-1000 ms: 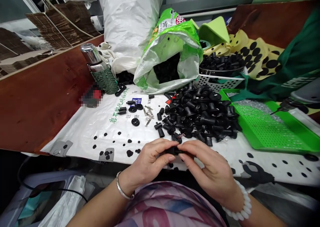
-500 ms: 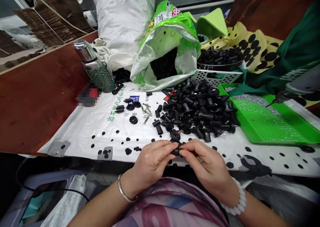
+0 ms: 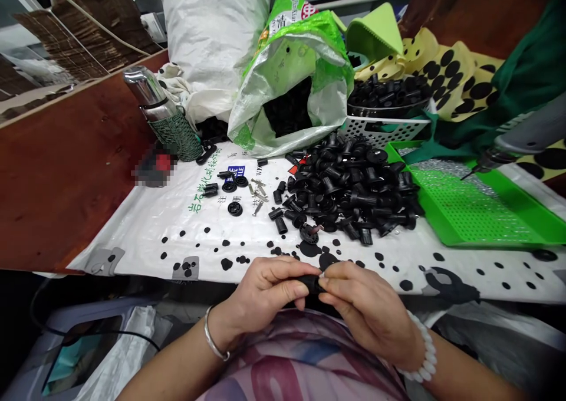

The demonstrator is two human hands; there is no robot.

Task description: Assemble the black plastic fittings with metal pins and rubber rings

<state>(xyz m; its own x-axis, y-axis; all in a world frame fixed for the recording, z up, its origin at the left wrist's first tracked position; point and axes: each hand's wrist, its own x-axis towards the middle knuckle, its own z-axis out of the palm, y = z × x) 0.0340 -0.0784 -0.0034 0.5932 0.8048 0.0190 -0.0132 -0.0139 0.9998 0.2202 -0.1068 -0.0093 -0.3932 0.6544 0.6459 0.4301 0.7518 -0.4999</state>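
Note:
Between my two hands, just off the table's front edge, is a small black plastic part [image 3: 312, 283], mostly covered by fingers. My left hand [image 3: 269, 286] pinches its body between thumb and fingers. At its other end, the fingertips of my right hand [image 3: 365, 298] are closed on it; what exactly they grip there is hidden. Beyond my hands lies a heap of black plastic parts [image 3: 354, 191], many with a tube and a round flange. One round black part [image 3: 309, 233] with a copper-coloured strip lies at the near side of the heap.
A green tray [image 3: 486, 212] with small shiny pieces sits on the right, under a power screwdriver [image 3: 526, 138]. An open green bag [image 3: 296, 53] and a white basket [image 3: 384, 128] stand behind. Metal strips [image 3: 259, 190] and a flask [image 3: 165, 112] are on the left.
Both hands have drawn down toward my body with the black part, away from the heap. My right hand has turned, its fingers now more bunched over the part's end.

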